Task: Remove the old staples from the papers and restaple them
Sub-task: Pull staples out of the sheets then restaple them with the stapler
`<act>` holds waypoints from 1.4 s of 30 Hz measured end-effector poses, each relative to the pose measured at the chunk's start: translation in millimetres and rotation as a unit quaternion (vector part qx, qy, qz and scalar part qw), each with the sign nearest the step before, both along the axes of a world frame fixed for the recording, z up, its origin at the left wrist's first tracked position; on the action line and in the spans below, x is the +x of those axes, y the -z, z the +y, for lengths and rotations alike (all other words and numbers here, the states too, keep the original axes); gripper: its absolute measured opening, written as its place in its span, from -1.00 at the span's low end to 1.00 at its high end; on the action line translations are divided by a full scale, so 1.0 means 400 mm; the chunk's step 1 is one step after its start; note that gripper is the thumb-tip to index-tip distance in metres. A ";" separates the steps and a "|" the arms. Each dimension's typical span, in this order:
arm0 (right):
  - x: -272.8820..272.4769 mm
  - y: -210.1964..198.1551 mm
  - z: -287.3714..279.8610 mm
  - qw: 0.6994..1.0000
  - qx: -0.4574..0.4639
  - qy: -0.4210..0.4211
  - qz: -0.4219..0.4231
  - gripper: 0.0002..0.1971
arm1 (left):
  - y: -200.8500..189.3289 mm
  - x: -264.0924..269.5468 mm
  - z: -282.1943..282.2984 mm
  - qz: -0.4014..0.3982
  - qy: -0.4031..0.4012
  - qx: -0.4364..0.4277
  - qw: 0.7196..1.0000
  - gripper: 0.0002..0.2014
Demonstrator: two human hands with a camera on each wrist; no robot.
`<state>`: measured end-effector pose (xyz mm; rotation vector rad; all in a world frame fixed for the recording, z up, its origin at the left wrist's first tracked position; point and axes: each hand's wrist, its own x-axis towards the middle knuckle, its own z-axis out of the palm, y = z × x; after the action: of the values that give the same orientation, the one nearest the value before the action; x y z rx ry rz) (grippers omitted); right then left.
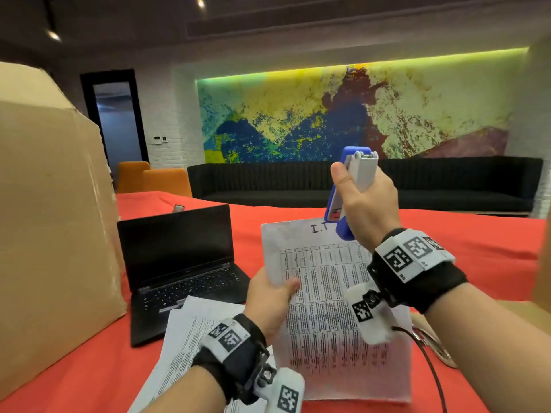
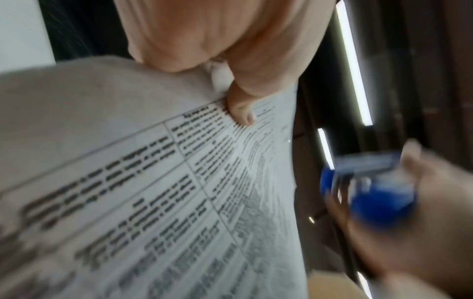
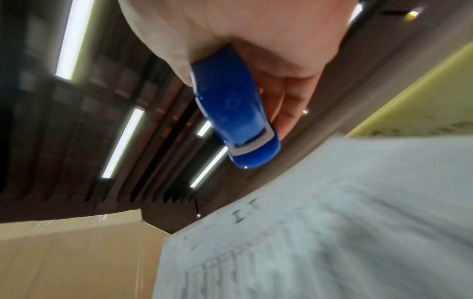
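Blue-and-white plastic stapler (image 1: 351, 189), gripped upright in right hand (image 1: 368, 201), just above top edge of printed paper sheets (image 1: 325, 308); sheets pinched by left hand (image 1: 269, 299).

Black sofa (image 1: 357, 180); colourful mural (image 1: 343, 114)

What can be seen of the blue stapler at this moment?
The stapler is blue plastic with a light grey metal underside. The right hand grips it round the middle and holds it in the air, steeply tilted, above the top edge of the printed sheet held by the left hand. It does not touch the paper. No staple is visible.
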<state>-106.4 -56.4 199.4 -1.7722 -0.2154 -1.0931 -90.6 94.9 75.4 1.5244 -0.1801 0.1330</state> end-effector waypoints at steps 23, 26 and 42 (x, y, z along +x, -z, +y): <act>0.158 0.548 -0.299 0.736 -0.203 0.094 0.639 -0.58 | 0.196 0.286 0.111 -0.055 0.027 0.696 0.716 -0.29; 0.174 0.577 -0.368 0.737 -0.197 0.132 0.633 -0.38 | 0.223 0.300 -0.026 -0.061 0.172 0.648 0.740 -0.34; 0.267 0.540 -0.478 0.710 -0.277 0.206 0.614 -0.60 | 0.210 0.265 -0.122 -0.159 0.217 0.674 0.688 -0.77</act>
<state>0.6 -247.7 -16.4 -2.7999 0.7912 0.1469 15.4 46.0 -8.8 2.8707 -1.1111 -0.1821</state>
